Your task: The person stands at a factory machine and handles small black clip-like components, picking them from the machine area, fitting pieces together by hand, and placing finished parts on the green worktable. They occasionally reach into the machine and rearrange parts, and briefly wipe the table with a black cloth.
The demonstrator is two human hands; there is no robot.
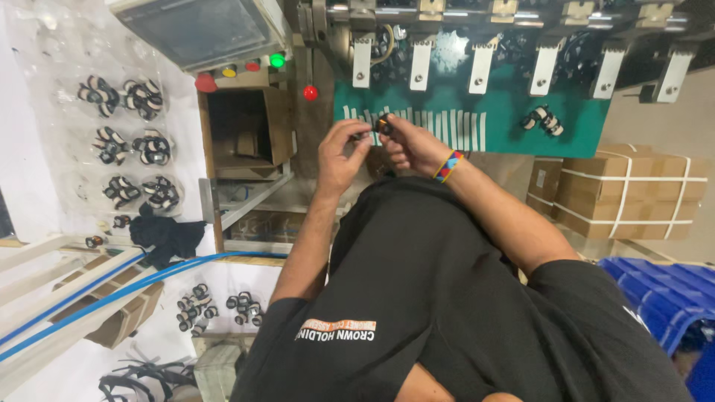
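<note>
- My left hand [341, 155] and my right hand [411, 145]: two hands, raised in front of my chest with the fingertips meeting.
- One small dark part [384, 126] sits between the two sets of fingertips. It is too small for its shape to be made out.
- Right fingers [393, 132]: thumb and forefinger pinched nearly closed, gripping the part. One striped wristband [447, 166] circles the wrist behind them.
- Left fingers [360, 138]: curled in, with the tips drawn close beside the part. I cannot tell whether they grip it or only touch it.
- One green belt [581, 126] with white stripes runs just beyond my fingertips. One black-and-white piece [542, 119] lies on it, well to the right of them.
- Six pale metal brackets [481, 65] hang in a row above the belt, beyond my fingers.
- One green lamp [277, 59] and one red knob [310, 92] lie beyond and to the left of my left fingers.
- Six clusters of black-and-white pieces [112, 141] rest on a white sheet far to the left. More clusters nearer me are cut off or blurred.
- Strapped cardboard boxes [633, 190] stand to the right of my right forearm. A blue crate [663, 290] is cut off by the frame edge.
</note>
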